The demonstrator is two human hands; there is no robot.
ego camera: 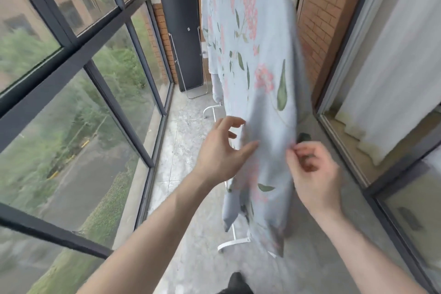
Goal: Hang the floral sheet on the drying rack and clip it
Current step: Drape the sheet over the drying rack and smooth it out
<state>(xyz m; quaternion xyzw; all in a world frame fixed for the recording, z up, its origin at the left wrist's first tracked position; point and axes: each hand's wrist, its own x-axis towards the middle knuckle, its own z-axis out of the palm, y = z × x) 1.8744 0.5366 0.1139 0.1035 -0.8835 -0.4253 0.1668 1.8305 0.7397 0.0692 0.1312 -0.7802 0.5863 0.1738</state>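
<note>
Already draped over the drying rack at one o'clock, the floral sheet brushes my spread, empty left hand while my right hand pinches its edge; unclipped, it could slide off.

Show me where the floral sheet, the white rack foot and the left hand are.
floral sheet (250, 38): head view, printed upper panel.
white rack foot (232, 243): head view, curved near base tube.
left hand (222, 150): head view, back of hand.

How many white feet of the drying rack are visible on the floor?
2. One white foot curves on the floor near the sheet's lower corner; the other white foot lies farther back beside the hanging floral sheet. More may be hidden behind the sheet.
</note>
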